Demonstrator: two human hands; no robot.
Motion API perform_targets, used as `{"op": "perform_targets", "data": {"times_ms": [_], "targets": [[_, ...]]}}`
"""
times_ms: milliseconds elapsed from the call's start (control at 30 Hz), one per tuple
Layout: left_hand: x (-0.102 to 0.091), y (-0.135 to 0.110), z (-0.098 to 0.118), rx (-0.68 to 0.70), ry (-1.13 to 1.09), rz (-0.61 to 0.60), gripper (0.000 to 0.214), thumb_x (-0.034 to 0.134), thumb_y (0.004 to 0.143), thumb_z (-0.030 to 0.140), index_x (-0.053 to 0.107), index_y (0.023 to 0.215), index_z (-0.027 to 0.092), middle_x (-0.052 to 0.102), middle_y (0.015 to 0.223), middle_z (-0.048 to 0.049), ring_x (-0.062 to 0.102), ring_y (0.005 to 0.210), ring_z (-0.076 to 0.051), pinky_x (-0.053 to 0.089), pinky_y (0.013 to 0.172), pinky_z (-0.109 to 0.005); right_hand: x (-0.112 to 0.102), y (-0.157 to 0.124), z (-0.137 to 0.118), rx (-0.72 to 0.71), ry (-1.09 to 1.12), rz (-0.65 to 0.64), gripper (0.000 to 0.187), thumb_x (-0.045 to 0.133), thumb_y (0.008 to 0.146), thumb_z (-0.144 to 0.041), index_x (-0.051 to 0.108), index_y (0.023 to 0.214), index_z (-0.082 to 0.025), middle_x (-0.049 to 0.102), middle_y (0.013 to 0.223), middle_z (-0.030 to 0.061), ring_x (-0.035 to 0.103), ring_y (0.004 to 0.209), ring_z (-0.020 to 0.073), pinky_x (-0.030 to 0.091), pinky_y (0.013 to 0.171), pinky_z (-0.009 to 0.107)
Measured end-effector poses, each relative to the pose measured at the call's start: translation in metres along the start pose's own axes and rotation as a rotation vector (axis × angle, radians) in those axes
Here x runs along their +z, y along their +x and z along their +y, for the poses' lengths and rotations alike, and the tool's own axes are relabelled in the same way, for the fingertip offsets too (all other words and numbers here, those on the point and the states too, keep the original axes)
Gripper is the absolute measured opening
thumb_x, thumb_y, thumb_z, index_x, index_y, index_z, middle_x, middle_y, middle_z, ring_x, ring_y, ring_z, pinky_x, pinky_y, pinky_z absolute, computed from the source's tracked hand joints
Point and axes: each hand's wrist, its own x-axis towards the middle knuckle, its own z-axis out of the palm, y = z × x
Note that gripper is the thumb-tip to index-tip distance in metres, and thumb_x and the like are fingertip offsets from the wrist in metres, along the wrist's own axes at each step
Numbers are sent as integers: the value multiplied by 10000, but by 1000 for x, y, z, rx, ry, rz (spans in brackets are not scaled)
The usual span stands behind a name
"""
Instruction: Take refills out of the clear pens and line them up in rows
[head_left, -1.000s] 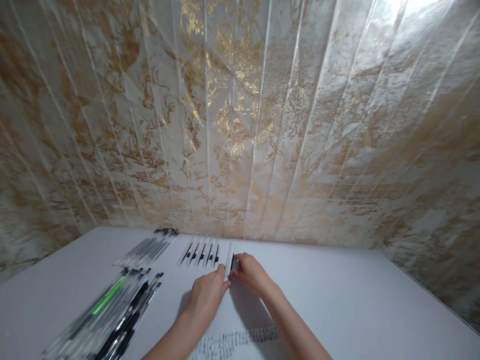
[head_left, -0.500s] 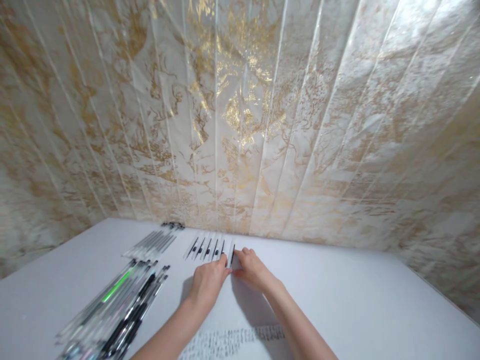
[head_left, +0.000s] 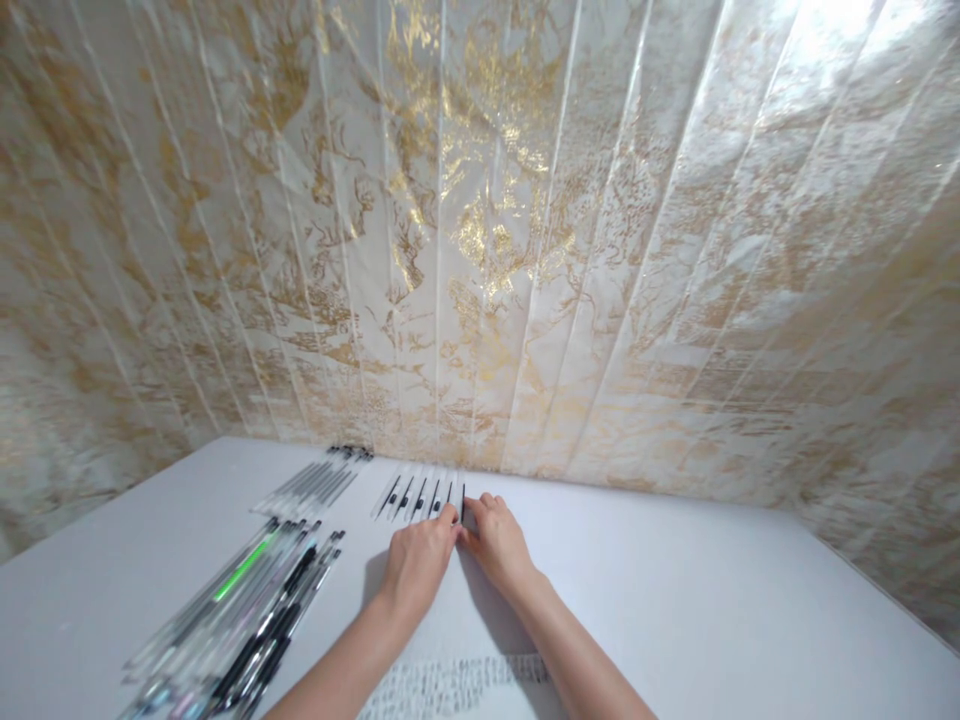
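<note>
A row of slim clear pieces [head_left: 406, 497], each with a thin black line and most with a small black part, lies near the table's far edge. My left hand [head_left: 420, 562] is closed at the row's right end, its thumb and fingertips pressed together and covering the near ends there. Against the last piece, my right hand [head_left: 499, 545] pinches a slim black-lined piece [head_left: 463, 497] between thumb and forefinger. The fingertips of both hands almost meet. Whatever the left fingertips hold is hidden.
Left of my arms lies a large bundle of pens [head_left: 247, 620], one bright green. Behind it are thin grey rods with black ends [head_left: 319, 485]. A sheet with handwriting [head_left: 450, 685] lies between my forearms. A gold-patterned curtain [head_left: 480, 250] rises behind the white table [head_left: 697, 600].
My right hand has shifted slightly left, bringing the slim black-lined piece closer to the row. My left hand stays nearly in place. The view has turned a little.
</note>
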Motion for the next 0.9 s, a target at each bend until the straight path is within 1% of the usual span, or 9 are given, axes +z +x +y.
{"op": "perform_targets", "data": {"times_ms": [100, 200, 300, 400, 600, 667, 733, 800, 900], "targets": [[1, -1, -1, -9, -37, 19, 210, 455, 940, 207, 613, 1075, 173, 750, 791, -134, 729, 761, -323, 526, 624, -356, -1, 0, 0, -11, -7, 1, 284, 643, 829, -212, 667, 1108, -169, 658, 1043, 114, 570, 1022, 262, 428, 862, 325], [4, -3, -3, -7, -117, 56, 211, 447, 939, 200, 586, 1095, 171, 744, 794, -122, 727, 759, -309, 515, 619, -338, -3, -1, 1, -15, -9, 2, 288, 650, 828, -229, 667, 1109, -174, 660, 1028, 106, 574, 1011, 254, 430, 853, 312], [9, -5, -5, 9, -251, 112, 198, 440, 929, 177, 545, 1097, 194, 732, 898, -92, 721, 797, -258, 506, 646, -305, -2, -1, 1, -9, -10, 13, 272, 638, 840, -243, 671, 1102, -179, 661, 1007, 97, 576, 999, 248, 430, 840, 301], [13, -4, -8, 27, -417, 185, 197, 417, 910, 154, 512, 1071, 215, 683, 1016, -81, 693, 870, -228, 504, 712, -314, 0, 0, 3, -6, -3, 31, 274, 632, 850, -267, 669, 1109, -187, 660, 1005, 89, 575, 999, 245, 430, 829, 292], [18, -1, -12, 15, -786, 323, 246, 354, 880, 167, 453, 1098, 223, 608, 1057, -89, 615, 998, -215, 469, 889, -381, 2, 1, 3, -1, 34, 28, 311, 671, 824, -298, 663, 1110, -176, 656, 1017, 104, 569, 1006, 256, 429, 836, 306], [19, 0, -14, -14, -914, 338, 248, 325, 882, 180, 450, 1092, 221, 613, 1047, -89, 619, 975, -205, 467, 903, -387, 1, 1, 3, -1, 63, 32, 328, 685, 810, -307, 658, 1107, -169, 652, 1023, 112, 564, 1011, 263, 429, 841, 316], [19, 2, -16, -52, -1044, 339, 254, 315, 876, 200, 440, 1096, 213, 619, 1047, -96, 637, 941, -196, 491, 862, -371, -2, 0, 4, -6, 109, 44, 367, 690, 801, -290, 637, 1137, -152, 647, 1022, 117, 561, 1004, 264, 432, 837, 322], [17, 5, -18, -86, -1174, 323, 265, 331, 861, 231, 420, 1109, 200, 620, 1091, -118, 655, 961, -198, 516, 814, -351, -7, -1, 4, -33, 180, 66, 396, 672, 803, -236, 601, 1180, -138, 645, 986, 101, 563, 968, 246, 434, 834, 318], [12, 7, -18, -114, -1342, 273, 328, 401, 831, 284, 398, 1143, 184, 593, 1211, -165, 642, 1065, -218, 516, 859, -357, -18, -4, -1, -167, 322, 97, 378, 611, 795, -123, 572, 1168, -165, 626, 897, 39, 557, 900, 194, 430, 830, 285]]}}
